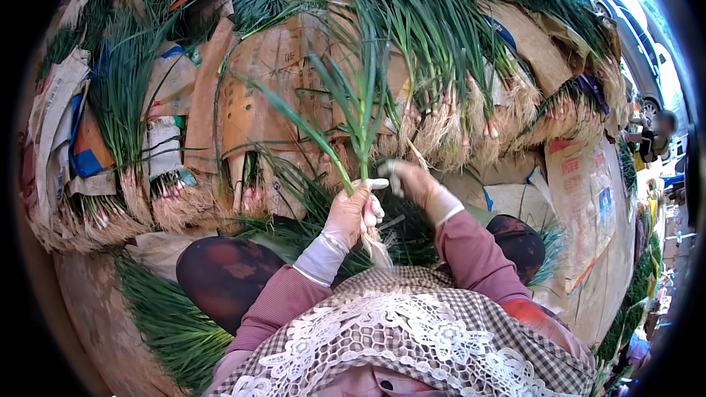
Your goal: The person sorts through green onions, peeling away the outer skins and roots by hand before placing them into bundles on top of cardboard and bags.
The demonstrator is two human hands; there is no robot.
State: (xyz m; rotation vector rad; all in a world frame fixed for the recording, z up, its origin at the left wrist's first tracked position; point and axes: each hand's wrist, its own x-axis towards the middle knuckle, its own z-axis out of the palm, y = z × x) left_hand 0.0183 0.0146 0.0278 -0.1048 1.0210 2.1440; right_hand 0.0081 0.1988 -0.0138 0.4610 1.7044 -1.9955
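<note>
From my end I see brown sacking (268,95) across the middle, a white sack (60,99) at the left and a pale printed sack (582,195) at the right. Along the far right rim I make out a car (641,66) and a person (650,145).

Mauve sleeves (471,250) — checked, lace-trimmed garment (393,323)

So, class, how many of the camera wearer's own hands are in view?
2: the left hand grips green garlic by its stems, and the right hand, blurred, is just right of them. Neither is hidden.
</note>
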